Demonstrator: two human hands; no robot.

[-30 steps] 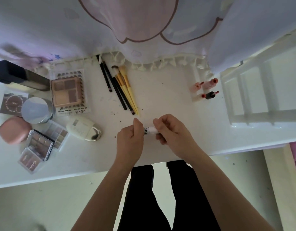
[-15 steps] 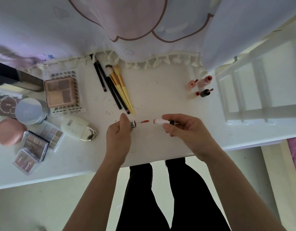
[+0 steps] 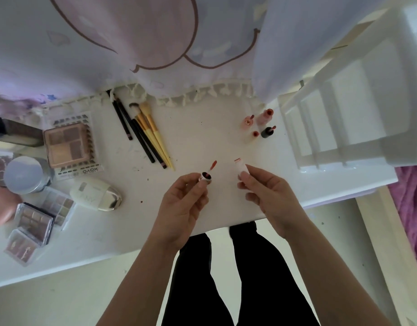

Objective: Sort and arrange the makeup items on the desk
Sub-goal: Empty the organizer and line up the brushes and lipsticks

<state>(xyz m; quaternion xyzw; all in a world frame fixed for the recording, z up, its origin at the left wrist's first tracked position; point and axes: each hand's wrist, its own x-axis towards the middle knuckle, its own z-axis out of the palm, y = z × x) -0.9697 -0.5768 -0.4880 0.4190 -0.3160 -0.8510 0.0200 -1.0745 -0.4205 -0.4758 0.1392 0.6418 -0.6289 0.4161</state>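
A lip-gloss wand cap (image 3: 205,178) and tube (image 3: 241,166) are held apart above the desk (image 3: 210,137).
Head view: the wand cap is pinched in the curled fingers of the left hand (image 3: 181,208), applicator tip pointed away; the tube is gripped by the right hand (image 3: 271,198), near the cap, not touching. Brushes (image 3: 153,135) are laid further back, leftward.

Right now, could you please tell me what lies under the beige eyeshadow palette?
An XOYO packet with rows of small dark pieces shows around the beige eyeshadow palette; its middle is hidden beneath it.
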